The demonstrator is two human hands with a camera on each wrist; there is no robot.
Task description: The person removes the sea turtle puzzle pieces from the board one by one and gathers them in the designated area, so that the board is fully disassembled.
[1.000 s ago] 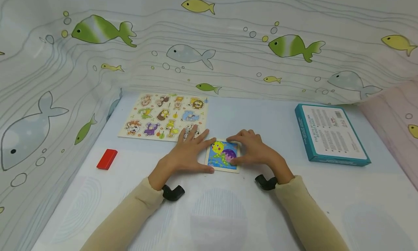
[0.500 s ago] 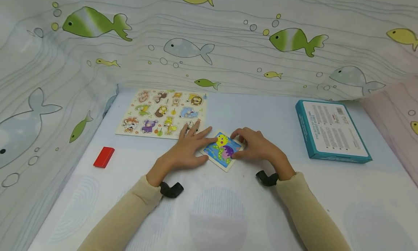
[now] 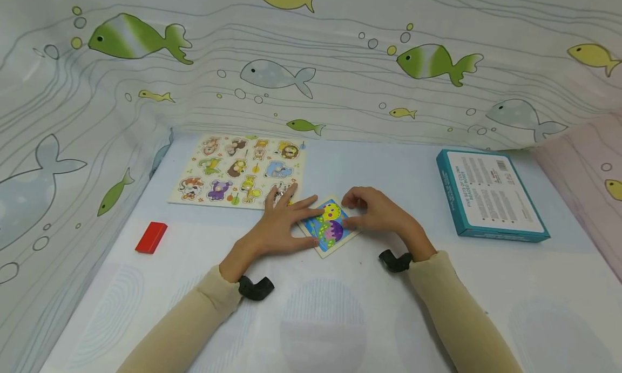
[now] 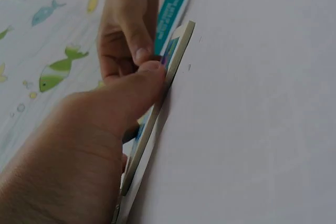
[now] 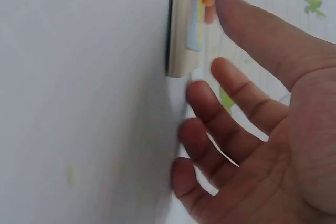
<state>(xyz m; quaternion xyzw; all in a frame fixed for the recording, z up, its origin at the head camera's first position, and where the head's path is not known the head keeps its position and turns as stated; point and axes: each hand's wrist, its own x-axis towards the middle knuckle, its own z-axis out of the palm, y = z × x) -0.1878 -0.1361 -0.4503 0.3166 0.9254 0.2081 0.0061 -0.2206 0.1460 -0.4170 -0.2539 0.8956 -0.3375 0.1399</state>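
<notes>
A small square turtle puzzle (image 3: 326, 228) with a pale wooden border lies turned cornerwise on the table. My left hand (image 3: 278, 228) is spread at its left side, with the index finger over the picture and the thumb at the near corner. In the left wrist view the left thumb rests on the puzzle (image 4: 181, 45) near its edge. At the right side is my right hand (image 3: 381, 214), its fingers loosely bent and its thumb close to the picture. The right wrist view shows this hand (image 5: 262, 124) with its fingers apart and nothing gripped.
An animal puzzle board (image 3: 228, 170) lies behind my left hand, whose fingertips overlap it in the head view. A red block (image 3: 151, 237) lies at the left. The teal and white box (image 3: 491, 195) is at the right, before a fish-patterned backdrop (image 3: 350, 87).
The turtle puzzle has turned from square-on to cornerwise between my hands. My right hand's fingers have come away from its far edge. The left hand stays at its left side.
</notes>
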